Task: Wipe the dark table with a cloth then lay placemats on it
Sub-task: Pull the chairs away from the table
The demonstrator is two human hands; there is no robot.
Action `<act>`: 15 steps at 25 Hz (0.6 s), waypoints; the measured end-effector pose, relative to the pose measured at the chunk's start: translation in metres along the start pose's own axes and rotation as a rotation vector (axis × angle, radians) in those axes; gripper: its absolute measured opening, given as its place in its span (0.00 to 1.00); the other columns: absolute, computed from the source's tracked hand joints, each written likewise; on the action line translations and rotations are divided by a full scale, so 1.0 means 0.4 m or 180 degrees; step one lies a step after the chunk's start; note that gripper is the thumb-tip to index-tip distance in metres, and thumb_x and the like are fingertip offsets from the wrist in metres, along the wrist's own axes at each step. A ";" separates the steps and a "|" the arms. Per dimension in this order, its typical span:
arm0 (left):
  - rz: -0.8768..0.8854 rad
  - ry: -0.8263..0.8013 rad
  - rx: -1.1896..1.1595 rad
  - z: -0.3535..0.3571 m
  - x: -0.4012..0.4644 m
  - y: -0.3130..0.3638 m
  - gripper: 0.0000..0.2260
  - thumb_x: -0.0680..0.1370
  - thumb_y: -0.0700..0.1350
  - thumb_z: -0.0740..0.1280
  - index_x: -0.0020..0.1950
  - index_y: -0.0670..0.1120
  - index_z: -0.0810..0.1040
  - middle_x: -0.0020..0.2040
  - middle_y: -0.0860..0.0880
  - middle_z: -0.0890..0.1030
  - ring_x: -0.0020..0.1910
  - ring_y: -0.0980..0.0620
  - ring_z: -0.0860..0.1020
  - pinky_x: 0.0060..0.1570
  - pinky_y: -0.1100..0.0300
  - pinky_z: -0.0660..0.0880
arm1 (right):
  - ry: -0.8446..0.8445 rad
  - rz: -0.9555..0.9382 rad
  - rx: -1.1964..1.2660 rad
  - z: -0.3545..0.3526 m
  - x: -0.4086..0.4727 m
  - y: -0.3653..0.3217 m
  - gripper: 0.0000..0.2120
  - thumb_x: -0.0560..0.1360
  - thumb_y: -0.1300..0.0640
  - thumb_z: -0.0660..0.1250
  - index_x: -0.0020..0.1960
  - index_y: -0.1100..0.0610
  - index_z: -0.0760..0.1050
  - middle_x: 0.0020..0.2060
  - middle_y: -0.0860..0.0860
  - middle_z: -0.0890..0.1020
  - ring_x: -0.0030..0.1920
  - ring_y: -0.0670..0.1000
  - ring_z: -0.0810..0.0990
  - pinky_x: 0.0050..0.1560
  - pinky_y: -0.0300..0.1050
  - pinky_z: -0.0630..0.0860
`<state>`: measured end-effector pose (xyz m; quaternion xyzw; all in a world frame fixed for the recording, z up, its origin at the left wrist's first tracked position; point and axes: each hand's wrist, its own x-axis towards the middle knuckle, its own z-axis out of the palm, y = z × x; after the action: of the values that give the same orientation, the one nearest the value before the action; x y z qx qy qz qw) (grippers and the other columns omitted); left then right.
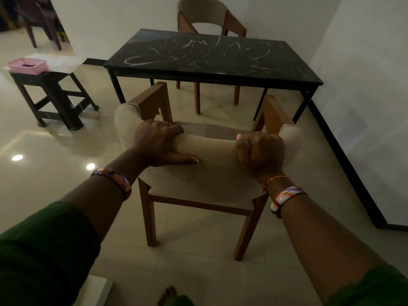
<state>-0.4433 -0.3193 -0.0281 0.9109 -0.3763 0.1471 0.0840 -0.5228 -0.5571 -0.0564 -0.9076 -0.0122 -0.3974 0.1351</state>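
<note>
The dark table (pixel 220 67) stands ahead against the right wall, its black top streaked with pale chalky smears. Between me and it is a wooden chair with a beige padded backrest (pixel 209 149), set a little back from the table's near edge. My left hand (pixel 159 144) grips the left part of the backrest's top. My right hand (pixel 260 151) grips the right part. No cloth shows in either hand. A flat pale placemat-like sheet (pixel 59 62) lies on a dark stool at the left.
A pink tray (pixel 28 66) sits on the dark stool (pixel 53 96) at the left. A second beige chair (pixel 209 16) stands behind the table. Another dark chair (pixel 37 21) is at far left. A white wall (pixel 364 107) runs along the right. The floor is glossy tile.
</note>
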 end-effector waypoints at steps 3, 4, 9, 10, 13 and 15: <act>0.0033 0.0069 -0.0070 0.017 0.018 -0.005 0.47 0.60 0.81 0.41 0.53 0.47 0.78 0.44 0.46 0.82 0.42 0.49 0.79 0.43 0.60 0.64 | 0.0044 -0.0046 -0.0018 0.011 0.014 0.024 0.26 0.76 0.46 0.51 0.31 0.59 0.77 0.24 0.56 0.78 0.25 0.57 0.75 0.31 0.47 0.73; 0.0054 0.0119 -0.0086 0.021 0.027 -0.005 0.46 0.61 0.81 0.41 0.53 0.47 0.78 0.43 0.46 0.82 0.41 0.49 0.79 0.43 0.60 0.64 | 0.0037 -0.0050 -0.0006 0.014 0.020 0.033 0.26 0.76 0.46 0.51 0.31 0.59 0.77 0.24 0.55 0.77 0.25 0.57 0.75 0.31 0.47 0.73; 0.0169 0.0365 -0.0128 0.054 0.079 -0.017 0.42 0.64 0.79 0.45 0.49 0.47 0.79 0.38 0.47 0.82 0.35 0.50 0.78 0.38 0.61 0.64 | 0.0011 -0.0036 0.0001 0.041 0.061 0.079 0.23 0.75 0.47 0.51 0.31 0.59 0.76 0.25 0.56 0.77 0.26 0.58 0.75 0.31 0.49 0.74; 0.0183 0.0410 -0.0127 0.061 0.091 -0.021 0.41 0.65 0.78 0.45 0.48 0.46 0.79 0.37 0.47 0.82 0.34 0.51 0.78 0.37 0.61 0.64 | 0.0011 -0.0039 -0.0004 0.048 0.069 0.087 0.23 0.75 0.48 0.51 0.32 0.59 0.76 0.25 0.56 0.77 0.26 0.58 0.75 0.31 0.49 0.74; 0.0235 0.0518 -0.0131 0.073 0.118 -0.031 0.40 0.66 0.77 0.45 0.47 0.46 0.80 0.35 0.46 0.81 0.31 0.51 0.78 0.36 0.61 0.65 | 0.0027 -0.0052 0.0009 0.068 0.088 0.104 0.23 0.75 0.48 0.52 0.32 0.60 0.77 0.25 0.55 0.77 0.25 0.56 0.74 0.31 0.48 0.74; 0.0250 0.0586 -0.0144 0.080 0.134 -0.041 0.41 0.67 0.77 0.45 0.47 0.45 0.80 0.35 0.46 0.81 0.31 0.51 0.78 0.36 0.61 0.64 | 0.0024 -0.0101 0.0035 0.081 0.101 0.115 0.23 0.75 0.48 0.51 0.32 0.60 0.76 0.24 0.55 0.77 0.24 0.56 0.74 0.31 0.47 0.74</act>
<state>-0.3890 -0.3519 -0.0411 0.8759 -0.4056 0.2249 0.1329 -0.4659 -0.5966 -0.0591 -0.9050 -0.0283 -0.4028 0.1338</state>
